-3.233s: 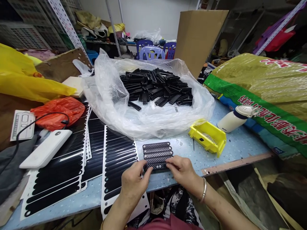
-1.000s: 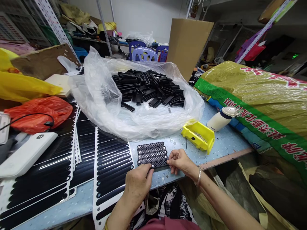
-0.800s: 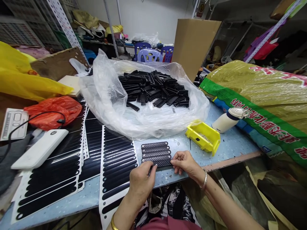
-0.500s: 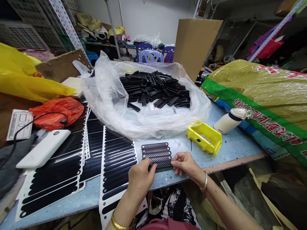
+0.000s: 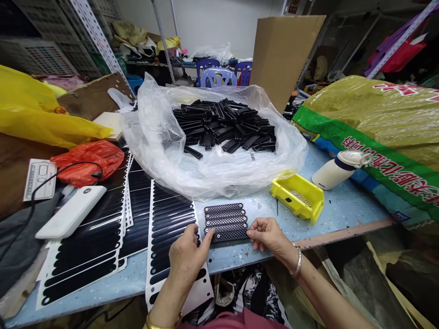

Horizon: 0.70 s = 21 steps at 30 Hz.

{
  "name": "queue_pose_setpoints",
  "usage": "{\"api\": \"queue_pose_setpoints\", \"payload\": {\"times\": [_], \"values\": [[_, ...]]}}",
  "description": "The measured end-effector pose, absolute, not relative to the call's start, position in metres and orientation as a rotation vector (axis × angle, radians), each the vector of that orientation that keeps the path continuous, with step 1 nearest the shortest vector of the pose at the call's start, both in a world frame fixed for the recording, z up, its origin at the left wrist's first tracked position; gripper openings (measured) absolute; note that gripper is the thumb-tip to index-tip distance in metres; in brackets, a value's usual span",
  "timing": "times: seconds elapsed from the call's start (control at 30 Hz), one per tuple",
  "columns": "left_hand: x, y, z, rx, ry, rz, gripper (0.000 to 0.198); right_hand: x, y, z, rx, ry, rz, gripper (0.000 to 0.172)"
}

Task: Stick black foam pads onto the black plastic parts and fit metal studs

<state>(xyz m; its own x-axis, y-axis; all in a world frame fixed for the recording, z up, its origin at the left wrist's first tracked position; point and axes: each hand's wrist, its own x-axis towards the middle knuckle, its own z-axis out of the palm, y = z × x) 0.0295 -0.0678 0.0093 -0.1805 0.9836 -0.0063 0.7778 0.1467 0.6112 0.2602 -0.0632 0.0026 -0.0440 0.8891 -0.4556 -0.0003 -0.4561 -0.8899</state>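
Left hand (image 5: 187, 252) half-open, thumb on black strips (image 5: 227, 221), right hand (image 5: 269, 236) pinched on their end.

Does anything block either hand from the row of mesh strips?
Nothing visible does. The left hand has its thumb at the left end of the nearest mesh strip, the right hand its fingertips at the right end; the yellow bin stands off to the right.

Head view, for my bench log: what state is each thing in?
Patterned strips: flat, side by side.
Left hand: open, thumb at their left side.
Right hand: fingers curled at their right side; grip unclear.
Clear bag: mouth wide open, black pieces heaped inside.
Yellow bin: open-topped, small metal pieces inside.
Bottle: lid on.
Red bag: crumpled.
White device: lying flat.
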Motion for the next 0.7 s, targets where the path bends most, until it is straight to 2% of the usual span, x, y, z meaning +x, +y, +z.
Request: {"api": "queue_pose_setpoints", "payload": {"times": [0.1, 0.17, 0.37, 0.53, 0.7], "values": [[0.033, -0.070, 0.009, 1.696, 2.080, 0.559, 0.065, 0.261, -0.063, 0.000, -1.517, -0.983, 1.589, 0.037], [0.036, -0.070, 0.009, 1.684, 2.066, 0.496, 0.073, 0.261, -0.064, 0.000, -1.516, -0.992, 1.586, 0.036], [0.037, -0.065, 0.006, 1.601, 1.932, 0.597, 0.068, 0.262, -0.064, 0.003, -1.522, -1.002, 1.589, 0.034], [0.024, -0.061, 0.003, 1.138, 1.642, 0.736, 0.077, 0.262, -0.063, 0.004, -1.523, -1.011, 1.597, 0.033], [0.015, -0.055, 0.005, 0.919, 1.408, 0.748, 0.073, 0.262, -0.063, 0.005, -1.522, -1.008, 1.602, 0.033]]}}
